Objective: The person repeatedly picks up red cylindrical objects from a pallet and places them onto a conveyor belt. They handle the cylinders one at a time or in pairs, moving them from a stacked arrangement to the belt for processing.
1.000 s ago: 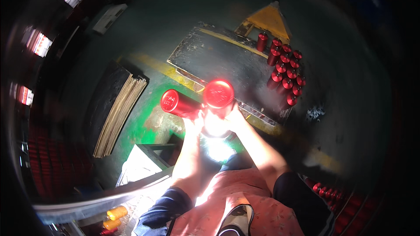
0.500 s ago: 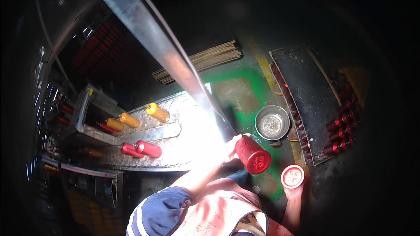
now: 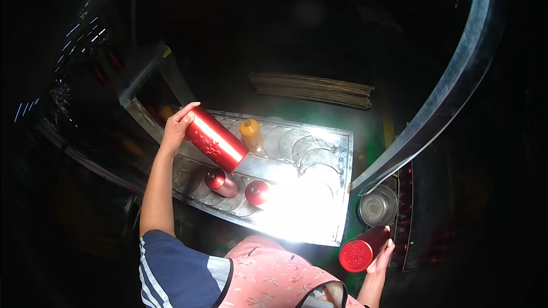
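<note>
My left hand [image 3: 179, 126] grips a shiny red metal bottle [image 3: 217, 140] with raised relief on its side. It holds this bottle tilted above the metal conveyor [image 3: 274, 162]. Under and beside it, two red bottles, one dark-bodied [image 3: 221, 182] and one bright-topped [image 3: 257, 193], stand on the near lane. A yellow bottle [image 3: 250, 134] stands on the far lane. Low at the right, my right hand [image 3: 381, 258] is wrapped round another red bottle [image 3: 371, 244], its embossed round base turned toward me. The necks of both held bottles are hidden.
A curved metal beam [image 3: 439, 94] rises from the conveyor's right end. Past that end sits a round metal basin [image 3: 378, 205], beside a rack of red bottles [image 3: 405, 194]. A bundle of flat strips [image 3: 311, 89] lies beyond the conveyor. Glare washes out the conveyor's right part.
The view has swung left toward the conveyor. My left hand has carried its red bottle out over the conveyor. The right-hand bottle has tilted, so its side now shows.
</note>
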The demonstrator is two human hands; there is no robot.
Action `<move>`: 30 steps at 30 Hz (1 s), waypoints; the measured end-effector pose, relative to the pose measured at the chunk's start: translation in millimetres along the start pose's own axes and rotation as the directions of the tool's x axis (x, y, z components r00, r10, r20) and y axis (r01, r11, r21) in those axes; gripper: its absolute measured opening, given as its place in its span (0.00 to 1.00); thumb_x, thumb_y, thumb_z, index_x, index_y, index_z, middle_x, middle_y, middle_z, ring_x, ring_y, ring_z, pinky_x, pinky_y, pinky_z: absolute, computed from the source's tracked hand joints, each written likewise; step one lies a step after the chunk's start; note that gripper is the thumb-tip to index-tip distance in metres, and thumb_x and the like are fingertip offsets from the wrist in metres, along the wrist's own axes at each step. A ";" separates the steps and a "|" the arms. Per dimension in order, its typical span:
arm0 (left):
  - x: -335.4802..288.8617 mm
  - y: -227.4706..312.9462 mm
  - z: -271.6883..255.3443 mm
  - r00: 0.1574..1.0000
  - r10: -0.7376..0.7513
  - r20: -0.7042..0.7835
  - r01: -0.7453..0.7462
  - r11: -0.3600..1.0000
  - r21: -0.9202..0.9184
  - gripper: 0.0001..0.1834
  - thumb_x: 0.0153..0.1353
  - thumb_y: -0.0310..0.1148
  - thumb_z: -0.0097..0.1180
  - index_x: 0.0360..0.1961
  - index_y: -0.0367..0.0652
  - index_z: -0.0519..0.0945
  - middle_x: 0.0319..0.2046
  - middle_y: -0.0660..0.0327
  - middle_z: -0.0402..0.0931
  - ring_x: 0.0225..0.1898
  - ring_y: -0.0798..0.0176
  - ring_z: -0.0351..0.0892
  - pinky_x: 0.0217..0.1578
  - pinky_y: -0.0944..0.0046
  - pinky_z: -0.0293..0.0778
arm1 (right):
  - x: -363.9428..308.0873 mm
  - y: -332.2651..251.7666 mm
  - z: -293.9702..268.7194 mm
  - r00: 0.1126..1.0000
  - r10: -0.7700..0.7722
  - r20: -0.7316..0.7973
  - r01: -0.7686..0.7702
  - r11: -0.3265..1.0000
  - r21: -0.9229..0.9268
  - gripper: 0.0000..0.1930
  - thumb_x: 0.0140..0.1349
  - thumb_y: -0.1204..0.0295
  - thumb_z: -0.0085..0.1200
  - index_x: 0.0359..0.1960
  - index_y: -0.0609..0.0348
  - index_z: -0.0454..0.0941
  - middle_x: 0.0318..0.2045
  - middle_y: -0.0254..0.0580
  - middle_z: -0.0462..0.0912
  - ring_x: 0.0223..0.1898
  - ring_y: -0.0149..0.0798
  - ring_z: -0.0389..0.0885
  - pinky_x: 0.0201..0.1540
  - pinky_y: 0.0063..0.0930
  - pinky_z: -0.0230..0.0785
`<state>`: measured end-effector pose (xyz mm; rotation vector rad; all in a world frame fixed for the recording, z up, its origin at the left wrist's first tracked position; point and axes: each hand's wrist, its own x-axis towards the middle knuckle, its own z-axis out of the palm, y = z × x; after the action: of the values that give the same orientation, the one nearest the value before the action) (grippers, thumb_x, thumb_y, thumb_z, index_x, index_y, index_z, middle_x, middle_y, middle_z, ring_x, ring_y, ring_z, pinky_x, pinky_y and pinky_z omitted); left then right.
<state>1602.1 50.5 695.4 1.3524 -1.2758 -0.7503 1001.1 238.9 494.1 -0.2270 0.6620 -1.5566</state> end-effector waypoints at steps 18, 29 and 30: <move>137.0 -251.2 -37.7 0.901 0.432 -0.036 -0.297 0.677 0.673 0.27 0.49 0.31 0.69 0.54 0.61 0.83 0.67 0.52 0.64 0.61 0.42 0.65 0.62 0.54 0.66 | 298.1 350.1 335.5 0.785 -0.006 0.619 0.583 -0.331 -0.742 0.25 0.51 0.72 0.65 0.53 0.34 0.82 0.65 0.55 0.62 0.59 0.60 0.66 0.62 0.45 0.66; 155.4 -363.4 -109.9 0.988 -0.004 -0.154 0.039 0.974 0.225 0.20 0.54 0.27 0.66 0.50 0.44 0.82 0.42 0.53 0.81 0.42 0.56 0.81 0.47 0.62 0.75 | 272.5 441.1 401.9 0.648 0.103 0.755 0.739 -0.323 -0.591 0.24 0.54 0.70 0.63 0.55 0.35 0.81 0.68 0.65 0.59 0.68 0.66 0.56 0.68 0.49 0.57; 158.4 -367.9 -112.9 0.987 -0.010 -0.159 0.044 0.976 0.215 0.20 0.54 0.27 0.66 0.50 0.44 0.82 0.42 0.53 0.81 0.42 0.56 0.81 0.47 0.62 0.75 | 253.9 429.5 409.6 0.667 0.105 0.737 0.729 -0.295 -0.618 0.24 0.55 0.72 0.62 0.55 0.38 0.82 0.67 0.63 0.61 0.66 0.63 0.60 0.67 0.47 0.60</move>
<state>1842.9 -126.0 405.4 1.5763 -1.2419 -0.5212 1548.5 -100.8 533.7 -2.3684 1.3064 -0.8897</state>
